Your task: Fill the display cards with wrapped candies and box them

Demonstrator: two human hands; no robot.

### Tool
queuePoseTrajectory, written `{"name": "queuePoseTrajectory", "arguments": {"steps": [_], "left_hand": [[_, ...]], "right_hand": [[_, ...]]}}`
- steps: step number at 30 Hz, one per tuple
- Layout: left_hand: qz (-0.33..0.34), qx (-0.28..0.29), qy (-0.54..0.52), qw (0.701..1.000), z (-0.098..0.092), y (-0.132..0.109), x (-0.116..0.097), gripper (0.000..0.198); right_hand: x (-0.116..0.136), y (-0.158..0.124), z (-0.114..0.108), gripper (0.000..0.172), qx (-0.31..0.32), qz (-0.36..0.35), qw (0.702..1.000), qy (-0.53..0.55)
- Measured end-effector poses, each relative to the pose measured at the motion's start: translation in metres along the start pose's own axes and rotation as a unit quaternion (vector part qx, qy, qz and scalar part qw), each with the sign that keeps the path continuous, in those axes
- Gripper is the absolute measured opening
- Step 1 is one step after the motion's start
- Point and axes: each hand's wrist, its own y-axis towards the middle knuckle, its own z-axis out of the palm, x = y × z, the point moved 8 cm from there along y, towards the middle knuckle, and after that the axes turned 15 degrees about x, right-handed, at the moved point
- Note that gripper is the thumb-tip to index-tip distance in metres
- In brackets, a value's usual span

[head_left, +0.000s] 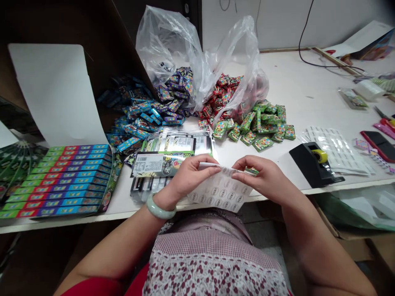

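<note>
Between my hands, at the table's front edge, is a sheet of clear oval stickers (219, 193), bent over along its top. My left hand (194, 174), with a pale green bangle (160, 206) at the wrist, pinches the sheet's upper left part. The upper right part is pinched in my right hand (262, 174); a bit of something green shows behind its fingers, too hidden to name. Just left of the sheet lies a stack of flat printed packages (149, 163) with white barcode labels, partly covered by my left hand.
Small blue (132, 127), purple (177, 92), red (220, 96) and green boxes (262, 127) lie heaped behind, some in clear plastic bags (173, 33). An open display carton (58, 181) full of coloured boxes stands left. Right are a tape dispenser (308, 164), sticker sheets (336, 148) and a phone (379, 144).
</note>
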Motion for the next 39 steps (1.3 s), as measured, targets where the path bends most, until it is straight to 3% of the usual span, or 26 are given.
{"name": "queuePoseTrajectory", "arguments": {"steps": [7, 15, 24, 32, 36, 39], "left_hand": [[0.048, 0.009, 0.043, 0.998, 0.002, 0.001, -0.008, 0.004], [-0.021, 0.007, -0.009, 1.000, 0.001, 0.001, 0.004, 0.012], [-0.010, 0.008, 0.015, 1.000, 0.002, -0.001, 0.003, 0.010], [-0.066, -0.008, -0.036, 0.997, 0.001, -0.004, 0.015, 0.017], [-0.074, -0.014, -0.020, 0.997, -0.001, -0.004, 0.015, 0.019], [-0.064, -0.004, 0.005, 0.998, 0.000, -0.003, 0.011, 0.017]], "right_hand": [[-0.001, -0.002, -0.002, 0.011, -0.037, 0.020, 0.999, -0.017], [-0.003, -0.003, 0.002, 0.008, -0.034, 0.013, 0.999, 0.017], [-0.007, -0.004, 0.002, 0.008, -0.059, 0.022, 0.996, 0.056], [0.001, -0.003, 0.001, 0.002, -0.110, -0.021, 0.993, -0.041], [-0.001, -0.002, 0.003, 0.007, -0.107, -0.020, 0.993, -0.052], [-0.005, 0.000, 0.002, 0.020, -0.096, 0.006, 0.995, -0.039]]}}
